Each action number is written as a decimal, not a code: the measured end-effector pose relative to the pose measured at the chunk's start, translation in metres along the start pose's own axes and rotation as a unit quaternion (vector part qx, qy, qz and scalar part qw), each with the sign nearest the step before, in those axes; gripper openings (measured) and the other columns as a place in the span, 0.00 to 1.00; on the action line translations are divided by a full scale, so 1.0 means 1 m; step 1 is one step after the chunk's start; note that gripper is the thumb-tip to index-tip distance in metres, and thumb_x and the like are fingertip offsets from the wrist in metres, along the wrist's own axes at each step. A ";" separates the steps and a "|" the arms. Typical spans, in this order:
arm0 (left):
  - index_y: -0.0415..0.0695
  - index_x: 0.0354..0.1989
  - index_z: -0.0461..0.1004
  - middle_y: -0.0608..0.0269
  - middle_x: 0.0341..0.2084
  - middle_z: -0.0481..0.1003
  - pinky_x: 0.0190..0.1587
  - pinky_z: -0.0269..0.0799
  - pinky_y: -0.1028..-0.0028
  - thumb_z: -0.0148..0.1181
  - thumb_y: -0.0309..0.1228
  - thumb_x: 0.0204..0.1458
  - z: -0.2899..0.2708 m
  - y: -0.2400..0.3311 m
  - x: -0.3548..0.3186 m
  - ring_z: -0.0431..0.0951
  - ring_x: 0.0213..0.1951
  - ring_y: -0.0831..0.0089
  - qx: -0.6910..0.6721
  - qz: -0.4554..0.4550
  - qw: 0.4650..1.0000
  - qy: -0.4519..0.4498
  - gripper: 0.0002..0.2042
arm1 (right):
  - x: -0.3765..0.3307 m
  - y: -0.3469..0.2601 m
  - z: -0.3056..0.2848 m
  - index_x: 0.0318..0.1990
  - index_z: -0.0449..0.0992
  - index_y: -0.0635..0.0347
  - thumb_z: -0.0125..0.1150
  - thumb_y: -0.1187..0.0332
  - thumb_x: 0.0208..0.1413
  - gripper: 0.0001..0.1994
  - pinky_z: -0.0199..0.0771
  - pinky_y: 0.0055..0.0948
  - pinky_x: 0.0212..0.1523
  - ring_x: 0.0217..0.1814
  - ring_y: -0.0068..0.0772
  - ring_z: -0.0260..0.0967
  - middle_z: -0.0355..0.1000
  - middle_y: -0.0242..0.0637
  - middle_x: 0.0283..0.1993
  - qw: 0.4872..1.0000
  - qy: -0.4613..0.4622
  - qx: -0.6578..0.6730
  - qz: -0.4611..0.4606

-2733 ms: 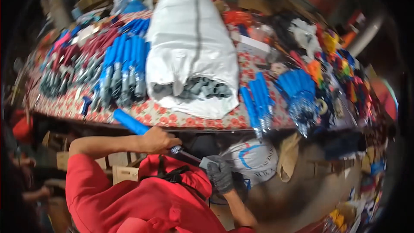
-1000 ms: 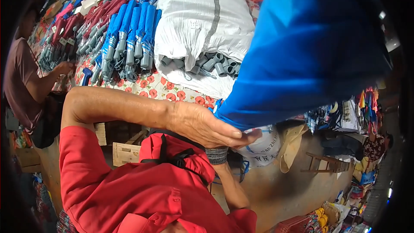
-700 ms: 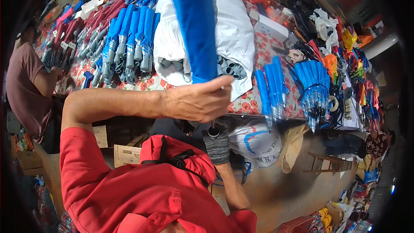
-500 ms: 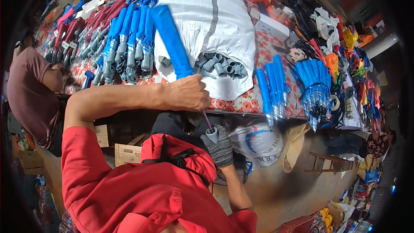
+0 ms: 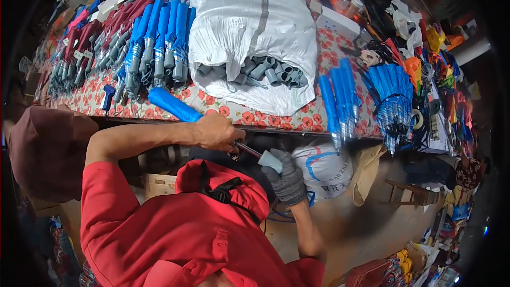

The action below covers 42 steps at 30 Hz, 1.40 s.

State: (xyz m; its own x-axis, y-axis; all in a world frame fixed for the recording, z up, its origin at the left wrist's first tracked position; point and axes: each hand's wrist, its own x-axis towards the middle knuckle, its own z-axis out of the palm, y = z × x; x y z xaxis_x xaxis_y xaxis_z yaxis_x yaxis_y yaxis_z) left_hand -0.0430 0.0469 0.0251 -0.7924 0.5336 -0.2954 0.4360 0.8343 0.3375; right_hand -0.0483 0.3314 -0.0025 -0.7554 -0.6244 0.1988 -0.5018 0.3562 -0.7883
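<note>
Now we hold the folded blue umbrella (image 5: 172, 104) slanting across our chest below the table (image 5: 276, 119) edge, left hand (image 5: 217, 133) fingers clenched around its canopy, gloved right hand (image 5: 287, 179) grasping its grey handle (image 5: 270, 160).

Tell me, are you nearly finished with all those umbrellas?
Rows of folded blue umbrellas already lie lined up on the flowery table. One blue umbrella is in hand: the left hand grips its canopy, and the gloved right hand holds its grey handle. The white sack shows more grey handles, so plenty seems left.
</note>
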 end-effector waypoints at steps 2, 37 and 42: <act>0.51 0.46 0.76 0.55 0.24 0.79 0.28 0.75 0.56 0.65 0.49 0.51 0.005 0.003 0.001 0.80 0.27 0.52 -0.012 -0.006 1.000 0.005 0.19 | 0.003 -0.004 0.015 0.55 0.72 0.63 0.71 0.62 0.52 0.25 0.77 0.42 0.48 0.49 0.54 0.76 0.76 0.51 0.48 1.000 -0.004 0.010 0.005; 0.43 0.38 0.71 0.51 0.21 0.76 0.27 0.72 0.54 0.52 0.46 0.63 0.034 0.010 -0.029 0.78 0.27 0.47 -0.090 0.084 0.992 0.019 0.17 | -0.024 0.016 0.030 0.45 0.76 0.63 0.68 0.67 0.51 0.15 0.76 0.46 0.47 0.44 0.53 0.75 0.76 0.48 0.44 0.980 0.028 0.138 0.140; 0.45 0.38 0.72 0.55 0.23 0.77 0.28 0.74 0.56 0.55 0.45 0.61 0.039 0.004 -0.022 0.80 0.27 0.52 -0.066 0.056 0.994 0.067 0.14 | -0.013 0.042 0.041 0.44 0.76 0.63 0.66 0.68 0.54 0.12 0.75 0.41 0.50 0.46 0.49 0.75 0.75 0.48 0.45 0.973 0.034 -0.202 -0.107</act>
State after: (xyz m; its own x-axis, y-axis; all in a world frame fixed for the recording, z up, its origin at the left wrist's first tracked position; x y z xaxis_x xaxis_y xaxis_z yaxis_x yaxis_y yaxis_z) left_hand -0.0067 0.0437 -0.0022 -0.7959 0.5911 -0.1312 0.4716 0.7411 0.4778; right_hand -0.0425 0.3256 -0.0622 -0.6338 -0.6727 0.3818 -0.7657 0.4756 -0.4330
